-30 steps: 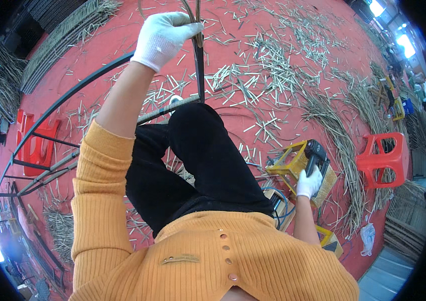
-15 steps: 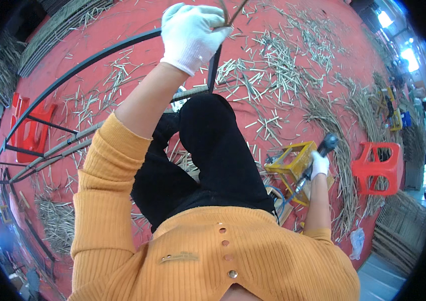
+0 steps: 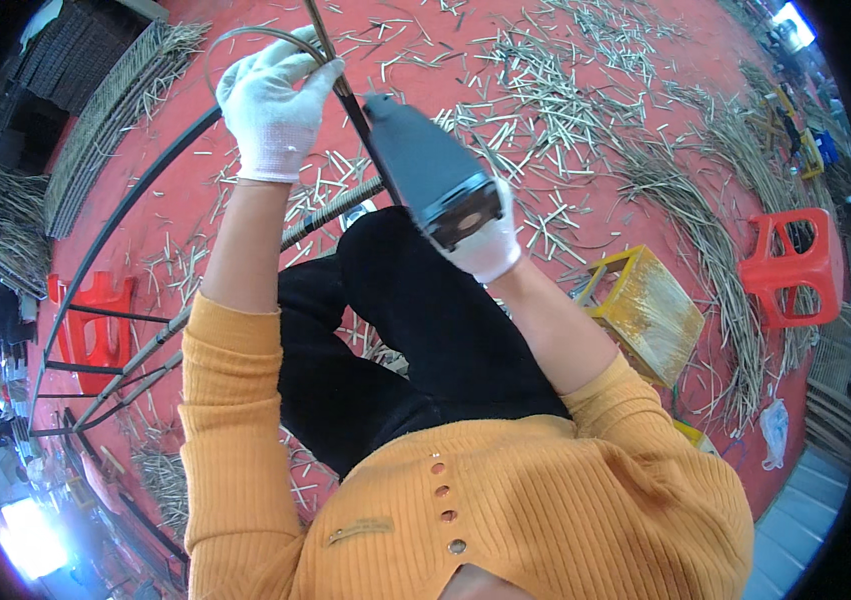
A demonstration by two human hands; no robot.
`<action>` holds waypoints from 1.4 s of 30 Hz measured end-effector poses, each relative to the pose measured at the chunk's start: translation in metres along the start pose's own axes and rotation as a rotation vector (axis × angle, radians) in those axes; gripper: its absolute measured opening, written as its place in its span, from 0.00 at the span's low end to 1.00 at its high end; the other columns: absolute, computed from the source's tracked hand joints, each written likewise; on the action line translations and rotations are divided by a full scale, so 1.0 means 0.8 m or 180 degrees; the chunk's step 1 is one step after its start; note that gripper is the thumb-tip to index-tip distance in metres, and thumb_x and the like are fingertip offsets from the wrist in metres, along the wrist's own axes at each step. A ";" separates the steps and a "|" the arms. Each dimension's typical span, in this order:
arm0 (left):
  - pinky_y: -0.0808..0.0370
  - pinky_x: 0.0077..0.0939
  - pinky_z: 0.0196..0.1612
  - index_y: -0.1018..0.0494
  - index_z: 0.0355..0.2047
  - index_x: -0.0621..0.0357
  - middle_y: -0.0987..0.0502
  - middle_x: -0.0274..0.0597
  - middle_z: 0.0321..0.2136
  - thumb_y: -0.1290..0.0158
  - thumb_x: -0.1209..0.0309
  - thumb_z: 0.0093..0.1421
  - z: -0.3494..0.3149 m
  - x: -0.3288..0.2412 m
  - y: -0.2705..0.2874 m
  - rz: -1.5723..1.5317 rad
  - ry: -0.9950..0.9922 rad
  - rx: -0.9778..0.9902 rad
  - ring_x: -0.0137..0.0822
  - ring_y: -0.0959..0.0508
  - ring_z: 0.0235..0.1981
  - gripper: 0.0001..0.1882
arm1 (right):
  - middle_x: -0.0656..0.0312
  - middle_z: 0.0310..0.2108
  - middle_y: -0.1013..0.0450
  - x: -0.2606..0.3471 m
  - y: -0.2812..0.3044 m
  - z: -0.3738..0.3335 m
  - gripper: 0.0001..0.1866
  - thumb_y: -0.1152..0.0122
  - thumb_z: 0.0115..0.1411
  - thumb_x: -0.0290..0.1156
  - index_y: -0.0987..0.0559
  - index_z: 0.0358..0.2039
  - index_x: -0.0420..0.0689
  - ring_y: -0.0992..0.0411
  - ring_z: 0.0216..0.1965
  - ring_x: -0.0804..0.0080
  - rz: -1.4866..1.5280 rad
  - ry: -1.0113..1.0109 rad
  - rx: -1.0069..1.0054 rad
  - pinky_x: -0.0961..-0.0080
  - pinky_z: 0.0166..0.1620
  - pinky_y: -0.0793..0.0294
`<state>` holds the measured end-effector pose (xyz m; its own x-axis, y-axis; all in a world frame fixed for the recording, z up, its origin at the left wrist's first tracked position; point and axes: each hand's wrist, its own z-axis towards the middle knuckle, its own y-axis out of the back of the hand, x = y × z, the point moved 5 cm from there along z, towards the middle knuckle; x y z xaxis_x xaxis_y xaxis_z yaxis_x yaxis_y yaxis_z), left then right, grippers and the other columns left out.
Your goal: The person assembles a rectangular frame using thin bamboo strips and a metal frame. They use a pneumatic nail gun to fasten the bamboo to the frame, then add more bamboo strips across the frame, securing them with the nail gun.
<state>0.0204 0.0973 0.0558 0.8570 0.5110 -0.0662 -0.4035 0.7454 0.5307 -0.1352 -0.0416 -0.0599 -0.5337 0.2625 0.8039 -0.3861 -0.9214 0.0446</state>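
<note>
A dark tool [image 3: 435, 165] is held against or just beside a black frame [image 3: 356, 118]; which, cannot be told.
It is gripped by the right hand [image 3: 490, 240], whose fingers are mostly hidden. Thin strips [image 3: 320, 28], cut off above, are pinched by the left hand [image 3: 270, 115]. The near side is hemmed by a knee [image 3: 370, 235]; beyond, scrap-strewn floor [image 3: 175, 110] is seen, flanked by stools [image 3: 800, 265].

Tool [image 3: 430, 155] in R hand [image 3: 493, 243] sits right by the post [image 3: 357, 122], can't tell if touching; L hand [image 3: 273, 112] w/ strips [image 3: 321, 28] blocks the post's upper end. Curved bar [image 3: 183, 139] fences off L side, knee [image 3: 380, 240] blocks from below. Free lane R of tool, above yellow stool [image 3: 657, 312], over low scraps [image 3: 555, 100]; red stool [image 3: 795, 268] obstructs farther R.
</note>
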 end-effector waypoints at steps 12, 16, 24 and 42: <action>0.34 0.28 0.51 0.14 0.28 0.48 0.16 0.23 0.39 0.33 0.61 0.48 -0.001 0.009 -0.005 0.0064 0.0206 0.0067 0.32 0.21 0.37 0.09 | 0.56 0.28 0.21 -0.013 -0.026 0.014 0.25 0.26 0.46 0.32 0.21 0.46 0.42 0.20 0.28 0.59 -0.0824 0.0404 0.0088 0.72 0.31 0.22; 0.34 0.28 0.52 0.14 0.29 0.47 0.16 0.23 0.39 0.33 0.61 0.48 -0.001 0.005 -0.004 0.0035 0.0188 0.0009 0.32 0.22 0.37 0.09 | 0.55 0.27 0.21 -0.013 -0.029 0.017 0.28 0.26 0.45 0.33 0.21 0.48 0.41 0.20 0.28 0.57 -0.0684 0.0391 0.0070 0.71 0.31 0.21; 0.35 0.29 0.52 0.14 0.31 0.45 0.16 0.24 0.38 0.33 0.61 0.49 -0.004 0.005 -0.006 0.0105 0.0239 0.0061 0.33 0.22 0.38 0.09 | 0.56 0.27 0.21 -0.017 -0.029 0.010 0.31 0.25 0.44 0.34 0.22 0.50 0.41 0.20 0.28 0.57 -0.0577 0.0164 0.0139 0.72 0.31 0.21; 0.24 0.30 0.45 0.18 0.41 0.53 0.16 0.37 0.38 0.37 0.60 0.56 0.011 0.020 0.026 -0.1729 0.1309 0.0420 0.41 0.18 0.40 0.15 | 0.65 0.26 0.24 0.059 0.151 -0.013 0.10 0.34 0.57 0.32 0.20 0.37 0.43 0.27 0.24 0.76 -0.0759 -0.2363 0.0259 0.77 0.30 0.28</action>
<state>0.0287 0.1172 0.0729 0.7250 0.2205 -0.6525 0.1129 0.8965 0.4283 -0.2147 -0.1381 -0.0226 0.2106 0.2221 0.9520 -0.3553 -0.8899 0.2862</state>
